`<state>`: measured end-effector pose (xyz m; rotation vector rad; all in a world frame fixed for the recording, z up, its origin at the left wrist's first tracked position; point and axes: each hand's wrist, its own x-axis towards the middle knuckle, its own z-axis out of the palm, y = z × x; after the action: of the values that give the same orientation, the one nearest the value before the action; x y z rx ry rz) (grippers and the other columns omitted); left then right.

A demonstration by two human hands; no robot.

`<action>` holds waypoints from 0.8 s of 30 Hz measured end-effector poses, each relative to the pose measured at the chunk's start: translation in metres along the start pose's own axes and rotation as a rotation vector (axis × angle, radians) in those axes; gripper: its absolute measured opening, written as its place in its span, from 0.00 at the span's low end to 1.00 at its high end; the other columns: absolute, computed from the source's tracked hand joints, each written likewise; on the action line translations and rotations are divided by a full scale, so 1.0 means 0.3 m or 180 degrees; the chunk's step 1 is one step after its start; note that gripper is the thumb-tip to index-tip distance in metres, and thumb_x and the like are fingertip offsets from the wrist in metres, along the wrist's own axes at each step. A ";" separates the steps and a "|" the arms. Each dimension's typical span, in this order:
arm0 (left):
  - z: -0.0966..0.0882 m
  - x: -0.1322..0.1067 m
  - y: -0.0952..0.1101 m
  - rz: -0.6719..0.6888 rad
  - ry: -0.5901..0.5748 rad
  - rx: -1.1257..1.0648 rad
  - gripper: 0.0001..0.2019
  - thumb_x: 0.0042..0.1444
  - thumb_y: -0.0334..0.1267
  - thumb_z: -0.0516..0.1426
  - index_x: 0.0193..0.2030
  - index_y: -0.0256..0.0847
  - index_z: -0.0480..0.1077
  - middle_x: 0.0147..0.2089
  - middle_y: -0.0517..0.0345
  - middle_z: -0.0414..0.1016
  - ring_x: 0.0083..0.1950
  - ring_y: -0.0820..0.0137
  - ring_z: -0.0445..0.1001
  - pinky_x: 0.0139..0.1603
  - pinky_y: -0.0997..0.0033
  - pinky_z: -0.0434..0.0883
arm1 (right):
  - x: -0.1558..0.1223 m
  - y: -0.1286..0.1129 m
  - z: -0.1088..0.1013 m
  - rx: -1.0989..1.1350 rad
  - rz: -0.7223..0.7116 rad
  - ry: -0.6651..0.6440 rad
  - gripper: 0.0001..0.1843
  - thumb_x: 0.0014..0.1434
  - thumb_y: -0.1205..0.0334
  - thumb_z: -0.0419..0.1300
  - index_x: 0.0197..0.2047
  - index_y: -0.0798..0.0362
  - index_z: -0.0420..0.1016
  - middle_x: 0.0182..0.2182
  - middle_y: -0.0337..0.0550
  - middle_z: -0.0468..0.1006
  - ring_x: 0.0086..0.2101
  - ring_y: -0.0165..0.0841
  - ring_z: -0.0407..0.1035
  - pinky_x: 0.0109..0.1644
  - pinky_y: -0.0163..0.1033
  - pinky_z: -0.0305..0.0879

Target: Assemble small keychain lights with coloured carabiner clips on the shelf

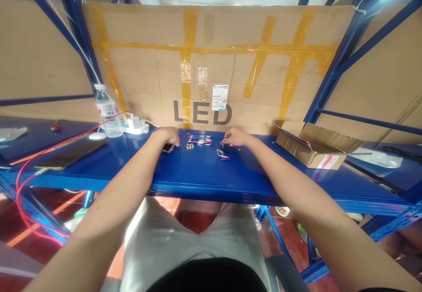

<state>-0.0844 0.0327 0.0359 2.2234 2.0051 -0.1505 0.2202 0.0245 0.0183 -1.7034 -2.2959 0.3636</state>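
Observation:
My left hand (170, 136) reaches over a small group of dark, slim rods (168, 148) on the blue table. Its fingers are bent down and closed, and what they grip is hidden. My right hand (236, 137) is closed in a pinch over small dark metal bits (222, 145), too small to name. Just in front of those fingers lies a carabiner (223, 155) with a purple part. Between my hands sits a cluster of shiny coloured metal tubes (201, 140), with several small copper-coloured pieces (190, 146) beside it.
An open cardboard box (325, 160) stands on the right. To the left are a water bottle (108, 114), a power strip (136, 126), a phone (72, 153) and a red cable (20, 195). A large cardboard sheet (148, 81) closes off the back of the blue table (211, 180).

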 end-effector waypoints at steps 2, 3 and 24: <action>0.002 -0.002 0.005 0.0055 -0.0020 -0.0023 0.10 0.44 0.38 0.65 0.18 0.38 0.74 0.32 0.46 0.83 0.32 0.62 0.78 0.37 0.68 0.71 | 0.003 0.004 0.002 0.0057 0.0010 -0.0005 0.09 0.62 0.60 0.66 0.33 0.56 0.80 0.23 0.42 0.78 0.23 0.29 0.69 0.28 0.35 0.64; 0.003 -0.002 0.006 0.0072 -0.0042 -0.0026 0.10 0.44 0.38 0.65 0.17 0.38 0.74 0.30 0.46 0.82 0.31 0.62 0.78 0.37 0.68 0.71 | 0.004 0.004 0.003 0.0091 0.0015 -0.0014 0.09 0.62 0.60 0.66 0.32 0.56 0.80 0.23 0.42 0.77 0.22 0.29 0.68 0.28 0.35 0.64; -0.003 -0.047 0.080 0.0912 0.1252 -0.2470 0.04 0.50 0.34 0.64 0.32 0.38 0.75 0.25 0.57 0.74 0.25 0.72 0.71 0.23 0.73 0.65 | -0.029 -0.035 -0.018 0.0512 -0.0184 0.0744 0.13 0.62 0.64 0.59 0.25 0.55 0.71 0.23 0.38 0.72 0.26 0.29 0.64 0.31 0.36 0.58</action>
<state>-0.0621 0.0168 0.0402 2.0404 1.4601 0.9818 0.2152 0.0136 0.0265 -1.5125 -2.0836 0.3102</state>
